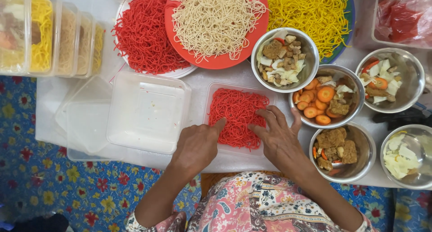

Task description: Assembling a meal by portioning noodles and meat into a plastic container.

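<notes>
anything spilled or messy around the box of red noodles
Nothing stands out. The red noodles lie inside their clear box, both hands pressing on them. The carrot bowl and the plate of pale noodles hold their food.

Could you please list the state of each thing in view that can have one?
Clear container: open, partly filled with red noodles.
Empty container: open, nothing inside.
Left hand: fingertip on the noodles.
Right hand: fingers spread, pressing the noodles.
Orange plate: heaped with pale noodles.
Carrot bowl: filled.
Side containers: filled, on edge.
</notes>
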